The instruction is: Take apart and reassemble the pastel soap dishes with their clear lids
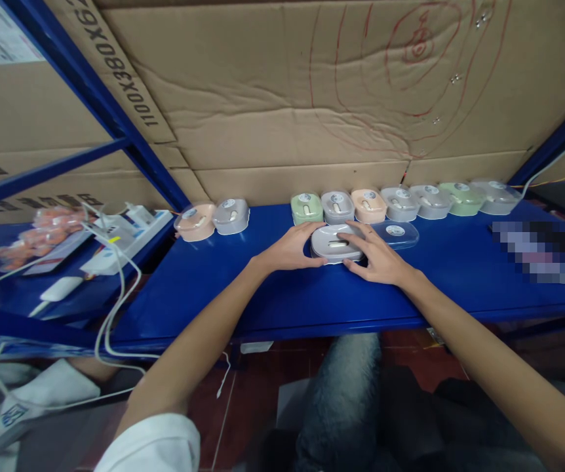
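A grey lidded box lies on the blue shelf in front of me. My left hand rests against its left side and my right hand covers its right side, fingers over the lid. A clear loose lid lies just right of the box. Behind them a row of similar boxes runs along the back: green, grey, peach and several more to the right.
A peach box and a grey box sit further left. A white power strip with trailing cables lies on the left shelf. Cardboard lines the back. My knees are below the shelf edge.
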`<state>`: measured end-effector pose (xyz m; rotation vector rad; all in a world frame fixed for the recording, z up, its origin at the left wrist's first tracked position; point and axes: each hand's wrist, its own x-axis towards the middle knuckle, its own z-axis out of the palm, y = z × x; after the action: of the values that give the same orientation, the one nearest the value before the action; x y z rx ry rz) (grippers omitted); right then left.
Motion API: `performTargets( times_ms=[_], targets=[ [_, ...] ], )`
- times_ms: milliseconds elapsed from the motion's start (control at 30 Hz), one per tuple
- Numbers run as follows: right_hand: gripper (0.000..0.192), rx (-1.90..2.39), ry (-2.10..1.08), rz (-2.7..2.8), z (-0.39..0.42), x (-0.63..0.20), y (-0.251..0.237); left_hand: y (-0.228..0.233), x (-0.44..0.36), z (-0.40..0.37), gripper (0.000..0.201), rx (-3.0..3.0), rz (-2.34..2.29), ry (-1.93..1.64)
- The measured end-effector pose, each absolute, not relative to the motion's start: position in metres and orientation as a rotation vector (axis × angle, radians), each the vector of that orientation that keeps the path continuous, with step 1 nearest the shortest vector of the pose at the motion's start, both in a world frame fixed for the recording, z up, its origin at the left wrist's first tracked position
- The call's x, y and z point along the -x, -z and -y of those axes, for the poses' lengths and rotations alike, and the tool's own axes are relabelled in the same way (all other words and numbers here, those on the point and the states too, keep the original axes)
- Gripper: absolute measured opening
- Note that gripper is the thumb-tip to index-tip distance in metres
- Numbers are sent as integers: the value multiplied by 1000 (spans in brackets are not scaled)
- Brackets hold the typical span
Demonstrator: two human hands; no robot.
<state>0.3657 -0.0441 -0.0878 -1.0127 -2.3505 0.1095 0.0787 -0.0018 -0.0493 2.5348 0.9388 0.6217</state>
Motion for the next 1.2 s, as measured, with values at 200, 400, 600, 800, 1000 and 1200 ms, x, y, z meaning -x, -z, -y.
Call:
performTargets(
  times_ms=[200,400,600,800,1000,1200],
  targets=[
    [62,1036,-158,2330,44,-366,89,50,-78,1,85,-2493,-920,-639],
    [59,1007,-145,2338,44,-366,89,52,-78,-1,83,-2513,-913,-628],
    [59,1008,-126,2352,43,-366,91,52,-78,-1,83,-2525,-927,-600],
    [59,1021,-111,2366,43,-366,93,54,-78,-2,84,-2521,-937,-569],
    [61,1002,-71,2351,44,-367,86,53,-77,-1,83,-2543,-952,-545],
    [53,1123,69,2174,40,-409,75,49,-77,1,85,-2540,-964,-513]
  ],
)
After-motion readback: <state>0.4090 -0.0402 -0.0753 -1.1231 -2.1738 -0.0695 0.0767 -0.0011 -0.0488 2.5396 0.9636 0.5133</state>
